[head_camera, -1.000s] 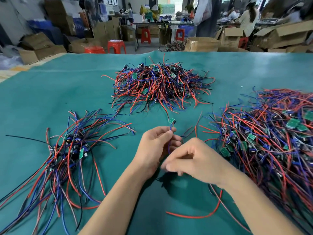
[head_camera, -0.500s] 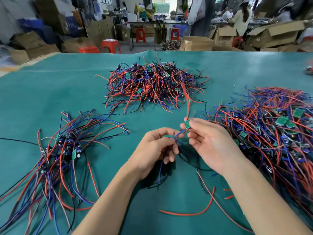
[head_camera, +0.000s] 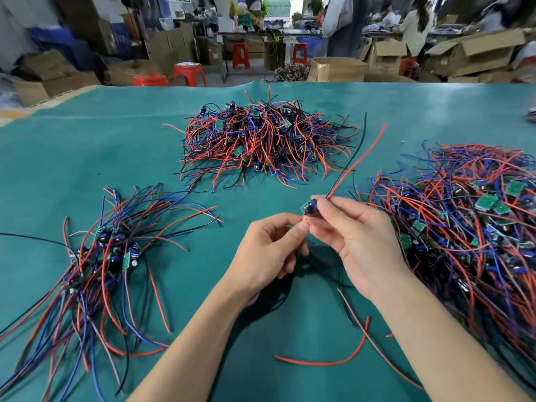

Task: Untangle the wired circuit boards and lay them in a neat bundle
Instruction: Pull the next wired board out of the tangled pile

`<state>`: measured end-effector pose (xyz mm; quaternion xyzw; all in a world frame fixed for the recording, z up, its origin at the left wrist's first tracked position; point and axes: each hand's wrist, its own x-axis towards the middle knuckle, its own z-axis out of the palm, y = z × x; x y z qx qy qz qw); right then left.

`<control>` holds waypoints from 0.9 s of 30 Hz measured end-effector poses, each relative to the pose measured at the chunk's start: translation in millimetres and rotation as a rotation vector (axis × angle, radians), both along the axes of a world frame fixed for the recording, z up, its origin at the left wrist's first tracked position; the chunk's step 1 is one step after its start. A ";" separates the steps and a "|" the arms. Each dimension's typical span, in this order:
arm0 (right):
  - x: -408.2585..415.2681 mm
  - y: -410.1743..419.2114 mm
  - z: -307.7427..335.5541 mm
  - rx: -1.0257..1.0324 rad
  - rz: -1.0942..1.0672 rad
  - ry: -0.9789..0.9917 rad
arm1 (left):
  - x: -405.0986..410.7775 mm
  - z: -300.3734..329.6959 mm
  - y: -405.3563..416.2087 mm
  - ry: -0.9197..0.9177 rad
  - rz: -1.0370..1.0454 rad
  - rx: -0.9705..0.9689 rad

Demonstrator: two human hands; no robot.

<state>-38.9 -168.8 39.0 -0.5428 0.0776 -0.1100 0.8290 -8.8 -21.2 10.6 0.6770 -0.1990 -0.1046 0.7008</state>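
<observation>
Pinching one small board [head_camera: 309,208], right hand [head_camera: 359,242]; left hand [head_camera: 268,253] apparently gripping its wires

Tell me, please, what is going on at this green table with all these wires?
A person is sorting wired circuit boards. The right hand pinches one small board, its red wire sticking up and away, while the left hand pinches its wires just below. A combed-out bundle lies to the left; tangled piles sit at the far centre and the right of the green mat.
</observation>
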 end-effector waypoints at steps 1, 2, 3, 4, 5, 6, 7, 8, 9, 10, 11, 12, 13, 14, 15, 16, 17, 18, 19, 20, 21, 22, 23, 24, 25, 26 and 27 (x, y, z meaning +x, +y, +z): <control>-0.2 -1.4 0.0 -0.068 -0.028 0.015 | -0.6 -0.4 -0.4 -0.013 -0.016 0.020; -0.2 -2.9 0.0 -0.114 -0.049 0.026 | -1.2 -0.4 -0.9 -0.020 -0.031 0.033; -0.1 -4.3 0.0 -0.144 -0.062 0.032 | -1.5 -0.3 -1.2 -0.019 -0.041 0.038; 0.3 -5.4 0.1 -0.167 -0.067 0.033 | -1.3 -0.4 -1.2 -0.014 -0.049 0.036; 0.5 -6.5 0.3 -0.185 -0.064 0.030 | -1.1 -0.5 -0.9 -0.008 -0.056 0.033; 0.9 -7.5 0.2 -0.196 -0.057 0.027 | -0.7 -0.6 -0.6 -0.006 -0.062 0.029; 1.2 -8.6 0.2 -0.197 -0.050 0.024 | -0.4 -0.6 0.0 -0.004 -0.067 0.028; 1.5 -9.8 0.0 -0.197 -0.048 0.020 | 0.0 -0.7 0.3 0.001 -0.072 0.026; 1.5 -11.1 0.0 -0.200 -0.050 0.016 | 0.4 -0.6 0.6 0.011 -0.077 0.023; 1.7 -11.8 -0.2 -0.206 -0.057 0.010 | 0.8 -0.6 0.6 0.021 -0.080 0.018; 2.1 -12.5 -0.2 -0.213 -0.070 0.005 | 1.1 -0.4 0.6 0.028 -0.083 0.013; 2.5 -13.5 -0.1 -0.223 -0.095 -0.004 | 1.3 -0.2 0.4 0.030 -0.087 0.012; 3.2 -15.6 0.3 -0.237 -0.136 -0.019 | 1.4 0.2 0.4 0.028 -0.094 0.017; 4.0 -18.8 1.1 -0.255 -0.188 -0.043 | 1.2 0.8 0.4 0.022 -0.106 0.026; 4.9 -23.1 2.2 -0.270 -0.245 -0.069 | 0.8 1.5 0.3 0.015 -0.120 0.037; 5.6 -27.7 3.3 -0.281 -0.299 -0.094 | 0.2 2.0 0.2 0.009 -0.133 0.048; 6.0 -31.7 4.6 -0.293 -0.345 -0.115 | -0.4 2.6 0.2 0.006 -0.144 0.054; 6.2 -35.3 5.7 -0.315 -0.386 -0.133 | -1.0 3.2 0.1 0.006 -0.152 0.058; 6.1 -38.3 6.8 -0.345 -0.423 -0.151 | -1.5 4.1 0.0 0.007 -0.160 0.060; 5.8 -41.1 8.1 -0.370 -0.460 -0.173 | -2.3 4.9 -0.3 0.013 -0.169 0.059; 5.1 -44.5 10.0 -0.380 -0.498 -0.197 | -3.0 5.4 -0.4 0.020 -0.180 0.055; 4.3 -49.5 12.1 -0.377 -0.540 -0.221 | -3.6 5.7 -1.1 0.025 -0.192 0.052; 4.0 -55.3 13.9 -0.368 -0.584 -0.237 | -4.1 5.5 -1.8 0.027 -0.201 0.052; 4.0 -60.3 14.9 -0.362 -0.630 -0.245 | -4.6 5.1 -2.3 0.026 -0.208 0.052; 3.7 -64.2 15.9 -0.358 -0.671 -0.251 | -5.1 4.7 -3.0 0.027 -0.213 0.050; 3.3 -66.4 16.7 -0.365 -0.704 -0.262 | -5.6 4.4 -3.7 0.029 -0.217 0.046; 2.9 -68.0 17.3 -0.382 -0.738 -0.275 | -6.2 4.4 -4.1 0.033 -0.221 0.042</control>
